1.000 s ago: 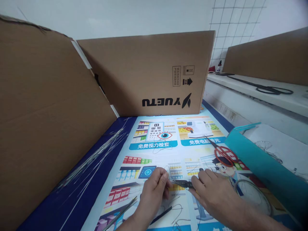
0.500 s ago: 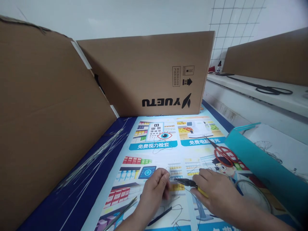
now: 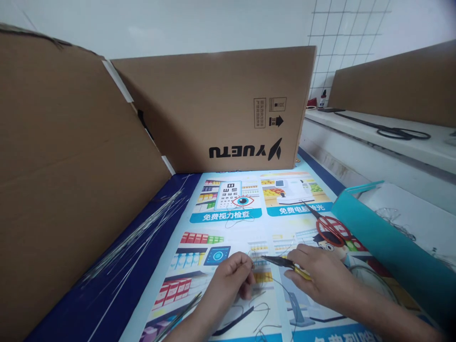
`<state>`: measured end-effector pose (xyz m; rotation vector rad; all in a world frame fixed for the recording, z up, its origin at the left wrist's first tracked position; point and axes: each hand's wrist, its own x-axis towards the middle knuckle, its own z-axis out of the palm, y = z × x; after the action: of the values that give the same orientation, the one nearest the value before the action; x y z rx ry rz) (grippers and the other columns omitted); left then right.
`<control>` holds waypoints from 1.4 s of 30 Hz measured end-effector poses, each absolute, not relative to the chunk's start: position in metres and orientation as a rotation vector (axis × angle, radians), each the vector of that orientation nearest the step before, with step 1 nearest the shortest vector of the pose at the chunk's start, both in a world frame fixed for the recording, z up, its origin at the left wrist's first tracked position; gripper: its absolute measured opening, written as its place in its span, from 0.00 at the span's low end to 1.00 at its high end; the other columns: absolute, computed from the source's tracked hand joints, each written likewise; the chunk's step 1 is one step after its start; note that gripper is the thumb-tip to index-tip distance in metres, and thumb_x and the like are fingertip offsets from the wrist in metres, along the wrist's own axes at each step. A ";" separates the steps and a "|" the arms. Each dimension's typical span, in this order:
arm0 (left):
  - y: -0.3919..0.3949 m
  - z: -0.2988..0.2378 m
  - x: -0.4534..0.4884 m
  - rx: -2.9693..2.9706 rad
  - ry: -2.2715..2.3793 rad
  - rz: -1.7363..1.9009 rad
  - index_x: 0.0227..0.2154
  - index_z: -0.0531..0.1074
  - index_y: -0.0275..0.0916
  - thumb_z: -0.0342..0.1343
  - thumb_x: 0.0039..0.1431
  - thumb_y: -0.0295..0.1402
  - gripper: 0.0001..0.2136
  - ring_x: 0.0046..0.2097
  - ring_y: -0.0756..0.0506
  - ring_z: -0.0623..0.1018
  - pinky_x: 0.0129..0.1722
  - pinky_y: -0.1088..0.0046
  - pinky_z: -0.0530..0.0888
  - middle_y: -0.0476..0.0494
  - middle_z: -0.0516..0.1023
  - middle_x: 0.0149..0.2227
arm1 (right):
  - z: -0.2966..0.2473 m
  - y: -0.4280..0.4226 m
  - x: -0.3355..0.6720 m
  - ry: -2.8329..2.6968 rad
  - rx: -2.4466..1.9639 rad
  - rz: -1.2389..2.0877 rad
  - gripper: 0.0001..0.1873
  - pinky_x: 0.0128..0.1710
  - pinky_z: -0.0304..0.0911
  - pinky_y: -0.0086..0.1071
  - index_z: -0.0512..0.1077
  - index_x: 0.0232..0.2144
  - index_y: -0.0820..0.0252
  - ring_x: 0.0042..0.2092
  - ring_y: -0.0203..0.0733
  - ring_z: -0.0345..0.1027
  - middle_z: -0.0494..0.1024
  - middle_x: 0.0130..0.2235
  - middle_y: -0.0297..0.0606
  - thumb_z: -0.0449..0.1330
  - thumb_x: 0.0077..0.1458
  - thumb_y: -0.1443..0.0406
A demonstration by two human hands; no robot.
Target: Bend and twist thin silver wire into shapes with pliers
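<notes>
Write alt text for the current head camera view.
A person's right hand holds yellow-handled pliers, tips near thin wire pinched in the left hand, over a printed surface. Red-handled scissors lie beyond the right hand, beside a teal-sided tray, and a cardboard panel stands behind.

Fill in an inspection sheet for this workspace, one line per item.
Surface: printed sheet with eye-chart artwork; dark blue area along its left edge.
Job's things: dark-nosed pliers with yellow grips; thin wire.
Clutter: red-handled scissors on the sheet, straight strands on the blue area, tangled wire in the teal-sided container.
Hands: left hand pinches at the thin wire; right hand holds the pliers, tips pointing toward the left hand, apart from it.
Cables: nothing seen that is clearly a cable.
Surroundings: cardboard panels behind and left; ledge at right, with a small bottle.
</notes>
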<state>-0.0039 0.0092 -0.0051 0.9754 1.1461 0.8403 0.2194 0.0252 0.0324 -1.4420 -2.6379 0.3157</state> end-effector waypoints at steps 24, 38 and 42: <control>0.006 0.003 -0.004 0.820 1.009 0.974 0.25 0.63 0.37 0.47 0.59 0.38 0.11 0.16 0.57 0.63 0.19 0.79 0.56 0.53 0.66 0.21 | 0.013 0.030 0.226 -2.526 -1.009 0.325 0.10 0.34 0.58 0.33 0.67 0.38 0.57 0.36 0.41 0.64 0.70 0.35 0.38 0.55 0.53 0.61; 0.003 -0.003 -0.001 0.881 0.911 0.912 0.26 0.63 0.37 0.46 0.60 0.38 0.11 0.15 0.56 0.63 0.17 0.79 0.54 0.53 0.66 0.19 | 0.011 0.031 0.224 -2.561 -1.113 0.101 0.09 0.34 0.56 0.35 0.68 0.36 0.58 0.36 0.43 0.62 0.68 0.33 0.39 0.53 0.54 0.61; 0.003 -0.005 0.000 0.878 0.923 0.918 0.26 0.63 0.37 0.46 0.60 0.39 0.11 0.15 0.56 0.63 0.18 0.79 0.54 0.53 0.66 0.19 | 0.016 0.027 0.222 -2.590 -1.074 0.068 0.09 0.34 0.55 0.35 0.68 0.37 0.58 0.36 0.43 0.61 0.68 0.33 0.39 0.53 0.54 0.61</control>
<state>-0.0003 0.0028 -0.0047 0.8784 0.9226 0.9179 0.2217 0.0271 0.0157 -1.0735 -2.5895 0.0679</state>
